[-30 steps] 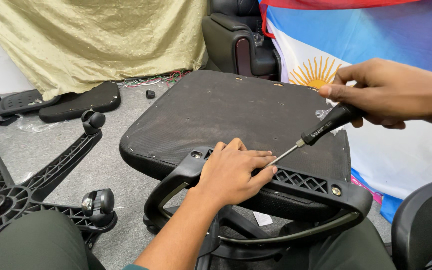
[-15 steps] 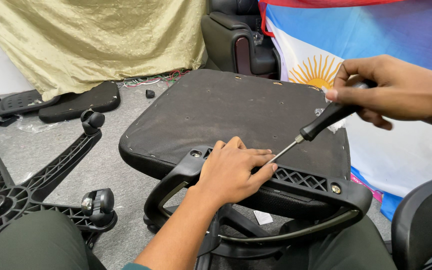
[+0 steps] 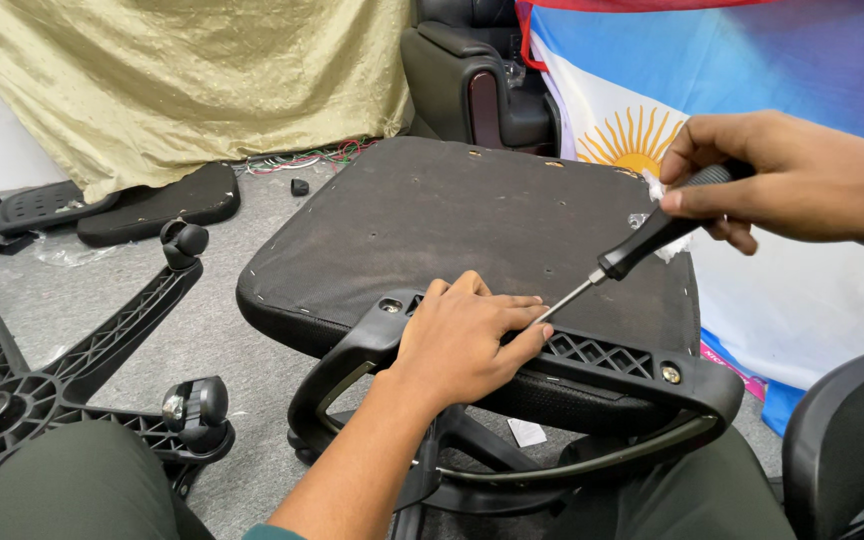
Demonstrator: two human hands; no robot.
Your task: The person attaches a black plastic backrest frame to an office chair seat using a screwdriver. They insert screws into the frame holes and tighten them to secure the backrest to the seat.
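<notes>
The right hand is closed around the black handle of a screwdriver, far right; the shaft slants down-left, its tip hidden under the left hand's fingertips. The left hand is laid flat, fingers loosely curled, on the armrest bracket, nothing clasped; it covers the spot where the tip meets the bracket. The bracket is pressed against the near edge of the upturned chair seat, which is held centre frame over the person's lap. One screw is seen seated at the bracket's right end; an open hole is seen at its left end. So fastening is judged partly done: one point seated, one being driven or loosened (cannot be told which), at least one left. Further out, a wheeled chair base is lying on the floor at left, loose armrest pads far left by a gold cloth, a striped flag far right.
</notes>
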